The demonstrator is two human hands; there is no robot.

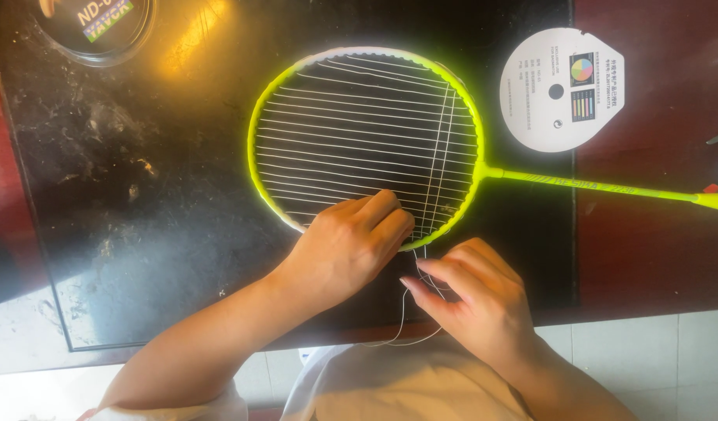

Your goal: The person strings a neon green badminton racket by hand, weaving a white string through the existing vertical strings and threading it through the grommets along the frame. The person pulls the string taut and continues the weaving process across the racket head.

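A neon yellow racket [366,136] lies flat on a black table [156,195], its handle pointing right. The left hand [347,245] presses down on the frame's near edge, fingers curled over it. Just beside it, the right hand [472,300] pinches the loose white string [409,323].

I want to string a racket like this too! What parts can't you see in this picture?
- Head view: the left hand covers the near rim of the yellow-green badminton racket, so the string holes there are hidden.
- The racket's grip is cut off by the right edge.
- The white string at the right hand: too thin to trace through the fingers.
- The round clear lid is cut off by the top edge.
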